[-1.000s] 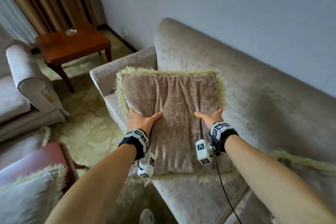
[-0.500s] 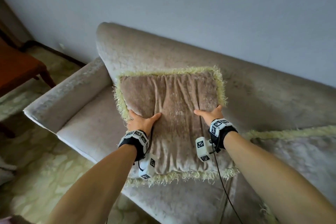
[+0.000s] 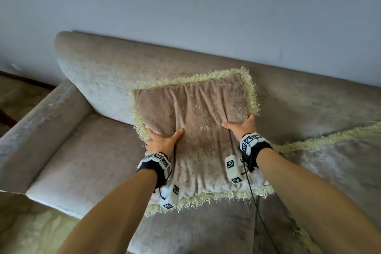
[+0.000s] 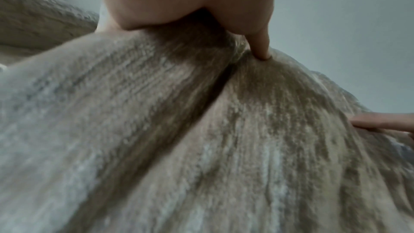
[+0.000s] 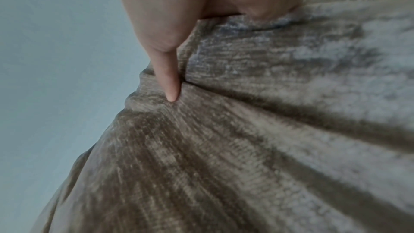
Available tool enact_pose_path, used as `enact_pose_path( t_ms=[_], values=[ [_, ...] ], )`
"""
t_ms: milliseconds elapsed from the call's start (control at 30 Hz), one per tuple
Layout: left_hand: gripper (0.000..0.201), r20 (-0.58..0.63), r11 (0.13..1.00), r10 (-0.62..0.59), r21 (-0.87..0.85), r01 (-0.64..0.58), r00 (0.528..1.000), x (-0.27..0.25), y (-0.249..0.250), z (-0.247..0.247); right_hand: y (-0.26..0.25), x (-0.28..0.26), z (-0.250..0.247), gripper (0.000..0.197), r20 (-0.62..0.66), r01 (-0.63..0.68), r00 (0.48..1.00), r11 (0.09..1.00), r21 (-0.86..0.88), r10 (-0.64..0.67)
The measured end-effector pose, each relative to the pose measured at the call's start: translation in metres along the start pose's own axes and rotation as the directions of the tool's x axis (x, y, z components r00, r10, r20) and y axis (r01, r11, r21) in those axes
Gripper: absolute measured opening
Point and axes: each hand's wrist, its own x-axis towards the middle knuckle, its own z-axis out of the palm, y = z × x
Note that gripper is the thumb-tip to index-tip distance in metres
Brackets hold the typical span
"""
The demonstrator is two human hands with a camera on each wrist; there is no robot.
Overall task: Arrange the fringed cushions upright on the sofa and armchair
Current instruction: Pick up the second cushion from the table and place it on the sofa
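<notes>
A tan velvet cushion (image 3: 198, 130) with pale yellow fringe is held up over the beige sofa (image 3: 92, 150), its top edge tilted toward the backrest. My left hand (image 3: 160, 140) grips its left side, thumb on the front face and fingers hidden behind. On the right side my right hand (image 3: 239, 128) grips the same way. The wrist views show the cushion fabric (image 4: 201, 139) (image 5: 246, 148) close up, with each thumb pressed into a fold. A second fringed cushion (image 3: 340, 161) lies flat on the seat at the right.
The sofa's left armrest (image 3: 35, 132) and the bare left seat (image 3: 82, 161) lie beside the cushion. A grey wall (image 3: 185, 6) rises behind the backrest. Patterned carpet (image 3: 31, 231) shows at the lower left. A black cable (image 3: 259, 218) hangs from my right wrist.
Both hands have carried the cushion to the right along the sofa and nearer the backrest. The view has swung right, so the side table and armchair are gone from sight.
</notes>
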Motion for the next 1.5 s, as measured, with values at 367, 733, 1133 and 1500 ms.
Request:
enact_pose_path(
  t_ms=[367,733,1133,1500],
  values=[
    [0.153,0.189,0.995,-0.097,0.035,0.092,0.977,0.081,-0.004,0.053,0.014,0.054,0.036,0.13,-0.115,-0.157,0.984,0.972,-0.177,0.138],
    [0.158,0.373,0.95,-0.268,-0.05,0.308,0.888,0.108,-0.042,0.103,0.054,0.082,0.05,0.129,-0.143,-0.219,0.972,0.933,-0.286,0.185],
    [0.125,0.33,0.983,-0.181,0.024,0.184,0.927,0.122,-0.027,0.108,0.061,0.085,0.06,0.134,-0.109,-0.264,0.964,0.923,-0.279,0.242],
    [0.115,0.321,0.979,0.132,0.105,-0.174,0.938,0.099,0.002,0.085,0.039,0.069,0.051,0.119,-0.088,-0.125,0.99,0.966,-0.224,0.107]
  ],
)
